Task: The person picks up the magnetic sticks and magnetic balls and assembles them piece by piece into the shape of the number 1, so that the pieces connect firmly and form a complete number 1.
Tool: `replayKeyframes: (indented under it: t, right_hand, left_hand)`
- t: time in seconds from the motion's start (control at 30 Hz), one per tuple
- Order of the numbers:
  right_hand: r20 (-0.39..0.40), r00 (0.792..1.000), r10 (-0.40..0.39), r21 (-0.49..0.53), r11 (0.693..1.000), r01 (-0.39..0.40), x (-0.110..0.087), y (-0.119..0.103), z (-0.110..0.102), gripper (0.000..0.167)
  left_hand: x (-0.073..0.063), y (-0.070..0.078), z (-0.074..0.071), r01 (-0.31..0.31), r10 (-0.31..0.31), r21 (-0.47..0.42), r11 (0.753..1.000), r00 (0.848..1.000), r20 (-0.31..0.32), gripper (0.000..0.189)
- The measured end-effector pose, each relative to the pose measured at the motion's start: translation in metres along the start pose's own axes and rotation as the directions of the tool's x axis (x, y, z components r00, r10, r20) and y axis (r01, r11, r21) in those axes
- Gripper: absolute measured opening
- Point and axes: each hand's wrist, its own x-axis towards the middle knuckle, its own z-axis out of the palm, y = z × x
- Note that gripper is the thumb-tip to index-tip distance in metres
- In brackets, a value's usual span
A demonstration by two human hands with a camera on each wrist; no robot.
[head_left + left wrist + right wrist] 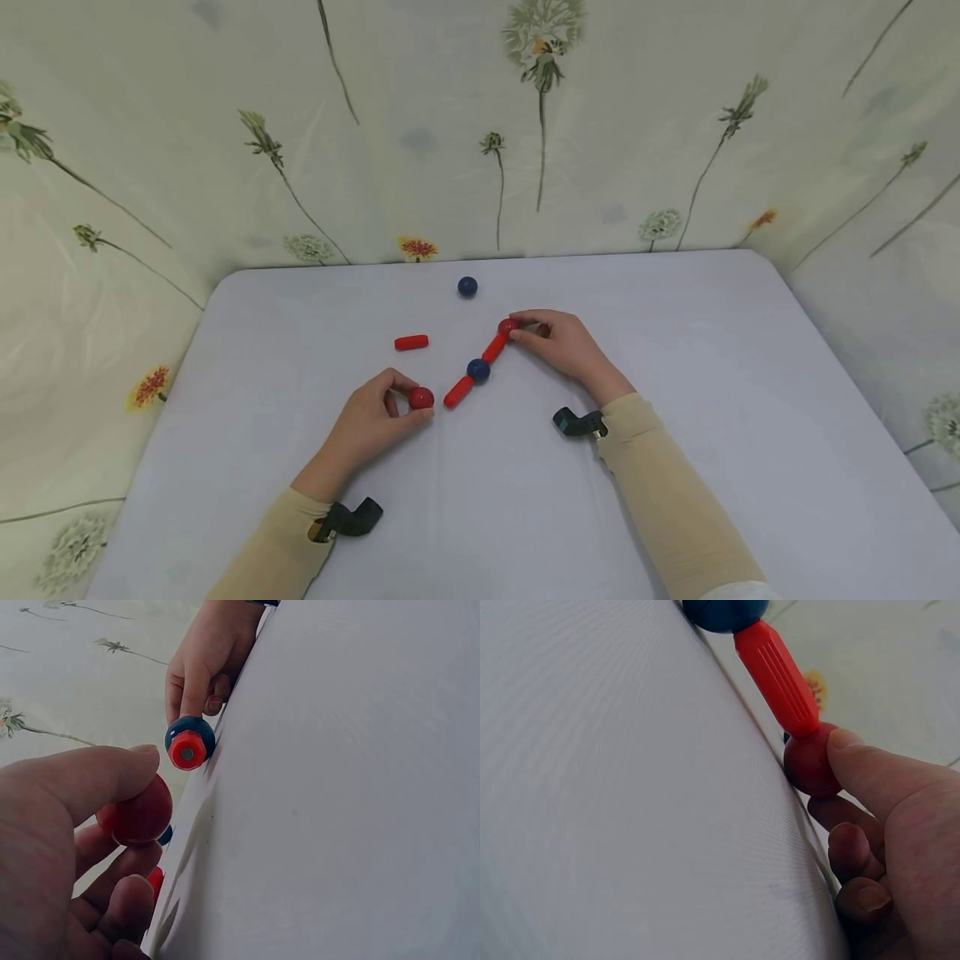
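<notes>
Between thumb and fingers, my left hand (372, 414) pinches a red ball (422, 398). My right hand (564, 340) pinches another red ball (507, 327) at the far end of a short chain. From that ball the chain runs toward the left hand: a red rod (494, 348), a blue ball (478, 370), then a second red rod (458, 392). In the left wrist view, this rod's free end (187, 752) shows a grey metallic disc and faces the left hand. A small gap separates it from the left hand's ball in the head view.
A loose red rod (412, 342) lies on the white table (675, 333) beyond the left hand. Farther back sits a loose blue ball (467, 287). Behind the table's far edge hangs a flower-printed cloth (420, 183). Each wrist wears a dark camera mount (577, 422).
</notes>
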Motion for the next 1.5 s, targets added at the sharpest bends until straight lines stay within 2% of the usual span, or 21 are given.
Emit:
replayKeyframes:
  t: [0.43,0.7,1.17,1.5]
  right_hand:
    - [-0.017,1.0,-0.011,0.015,1.0,0.011,0.001,0.003,0.001,0.043]
    - [-0.015,1.0,-0.001,0.032,0.999,0.001,0.0,0.002,0.001,0.044]
    - [-0.017,1.0,-0.003,0.028,1.0,0.003,0.001,0.004,0.001,0.044]
    - [-0.006,1.0,0.001,0.018,1.0,-0.001,-0.001,0.001,-0.001,0.046]
  left_hand:
    - [0.0,0.001,0.001,-0.027,0.026,0.054,0.998,0.999,0.033,0.032]
    - [-0.001,0.001,0.005,-0.078,0.075,0.082,0.994,0.996,0.044,0.03]
    - [-0.003,0.001,0.012,-0.144,0.14,0.137,0.98,0.99,0.034,0.033]
    - [-0.001,0.004,0.017,-0.168,0.168,0.145,0.975,0.986,0.014,0.03]
